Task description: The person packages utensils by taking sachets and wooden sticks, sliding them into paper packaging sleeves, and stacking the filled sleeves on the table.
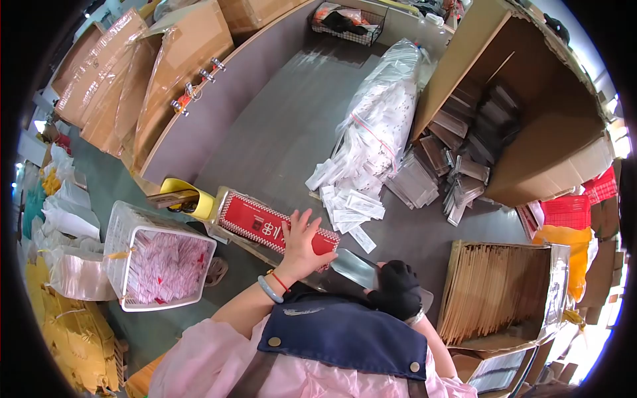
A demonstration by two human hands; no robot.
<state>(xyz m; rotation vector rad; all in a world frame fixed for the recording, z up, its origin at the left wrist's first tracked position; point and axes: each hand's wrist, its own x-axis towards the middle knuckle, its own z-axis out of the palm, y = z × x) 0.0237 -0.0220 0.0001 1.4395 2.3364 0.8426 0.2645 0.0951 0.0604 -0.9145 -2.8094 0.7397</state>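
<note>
My left hand (300, 247), with a bangle and a red string at the wrist, rests with fingers spread on a long red box (255, 222) with a checkered border and white lettering. In a black glove, my right hand (396, 290) is curled close to my apron, around a clear plastic sleeve (355, 268) that sticks out to its left. Part of that sleeve is hidden by the glove. Just beyond my hands, several white paper-wrapped strips (355, 215) lie loose on the grey table (265, 126), spilling from a large clear bag (381, 106).
A cardboard box on its side (531, 159) holds stacks of clear sleeves (415, 176). At the right stands a carton of thin wooden sticks (488, 285). A white basket (123, 265) of pink-white packets and a yellow holder (189, 197) are at the left. A wire basket (348, 26) sits at the back.
</note>
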